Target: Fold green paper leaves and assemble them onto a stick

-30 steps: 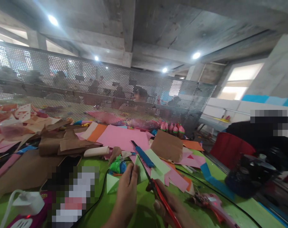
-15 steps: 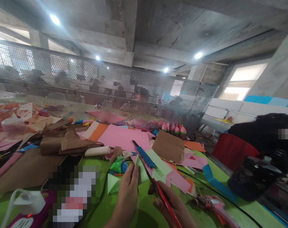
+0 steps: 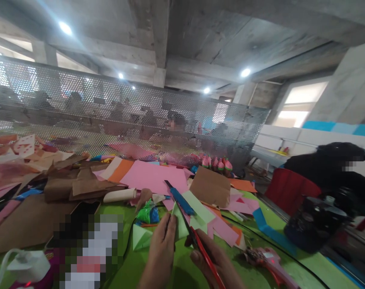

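My left hand (image 3: 162,245) has its fingers pressed together on a piece of pale green paper (image 3: 181,228). In my right hand (image 3: 216,257) is a pair of red-handled scissors (image 3: 205,253), its dark blades pointing up and left along the paper's right side. Whether the blades bite into the paper cannot be made out. Just beyond the blades lies a blue utility knife (image 3: 182,201) on loose paper strips. A folded pale green piece (image 3: 141,237) rests left of my left hand, with a green and blue plastic bundle (image 3: 148,212) behind it.
Pink paper (image 3: 153,176) and brown paper (image 3: 211,186) cover the green table behind my hands. A pink glue gun (image 3: 269,261) lies right. At left are a phone (image 3: 92,207) and a white plug (image 3: 28,265). A perforated metal screen (image 3: 125,116) stands behind; a person (image 3: 329,164) sits at right.
The whole view has shifted slightly, so things on the table appear a little further left. Both hands keep their hold on the paper and scissors, nearly unmoved.
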